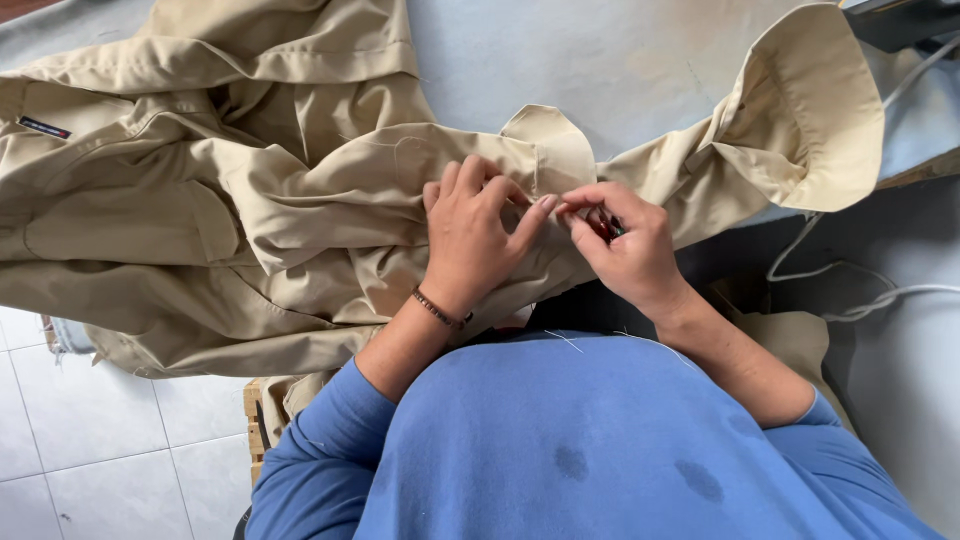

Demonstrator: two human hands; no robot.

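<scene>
A beige garment (250, 190) lies bunched across a grey table (620, 60), one cuffed sleeve (800, 120) stretching to the upper right. My left hand (470, 240) pinches a fold of the beige cloth near a small flap (550, 140). My right hand (630, 250) meets it thumb to thumb and grips a small red and dark tool (605, 226), mostly hidden by the fingers. A thin bracelet (438, 310) circles my left wrist. Blue sleeves cover both forearms.
White cables (850, 280) trail over the grey surface at the right. A tiled floor (100, 440) shows at the lower left, beside a wooden edge (254, 420). A small dark label (44, 127) sits on the garment at the far left.
</scene>
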